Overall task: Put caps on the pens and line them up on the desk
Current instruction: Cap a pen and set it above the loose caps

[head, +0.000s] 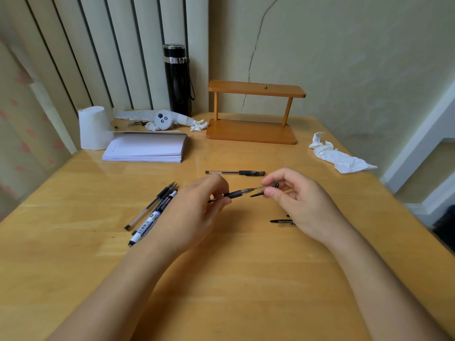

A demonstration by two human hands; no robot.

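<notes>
wooden table, mid-span: my left hand pinches a pen by its rubber grip, my right hand pinches the cap just off the tip. both are light, stiff and slick, so i hold near the ends that meet.

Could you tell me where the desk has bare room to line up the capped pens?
Bare desk lies between the forearms, nearer than both hands, and between the notebook and the capped pen. It is crowded around the loose pens by the left hand and the spare cap under the right hand.
</notes>
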